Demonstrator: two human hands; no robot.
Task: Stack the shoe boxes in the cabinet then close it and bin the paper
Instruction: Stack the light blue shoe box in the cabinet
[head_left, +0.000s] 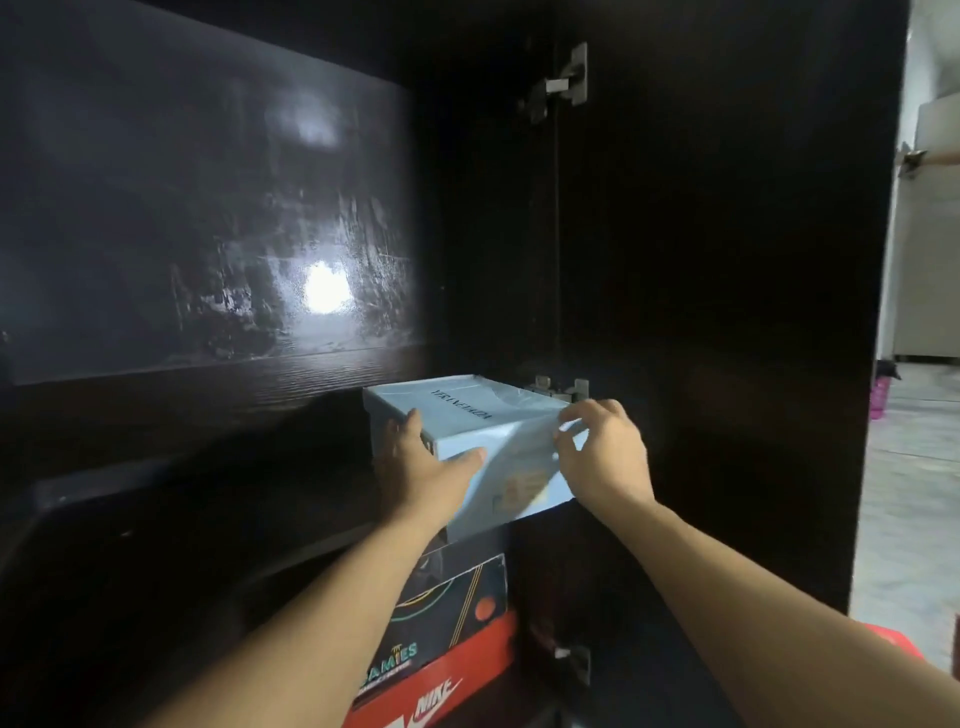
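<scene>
Head view into a dark cabinet (208, 405) with its door (727, 260) swung open at 3 o'clock. Pale blue shoe box (467, 426) at centre, topmost of a stack standing in the cabinet's right part, close to the hinged side. Below it a black shoe box (457, 603) with green lettering, and under that a red shoe box (467, 675) bearing a white logo, at 6 o'clock of the blue one. Left hand (415, 467) gripping the blue box at its near left corner, thumb laid over the lid's front edge, fingers down the left side. Right hand (602, 452) at 3 o'clock of the lid, fingertips curled and pinching the lid's near right corner. Metal hinges (566, 78) at 12 o'clock and just behind the right hand. Glossy back panel at 10 o'clock carrying a bright reflection (324, 288). Strip of lit floor (914, 467) beyond the door's edge at 3 o'clock.
</scene>
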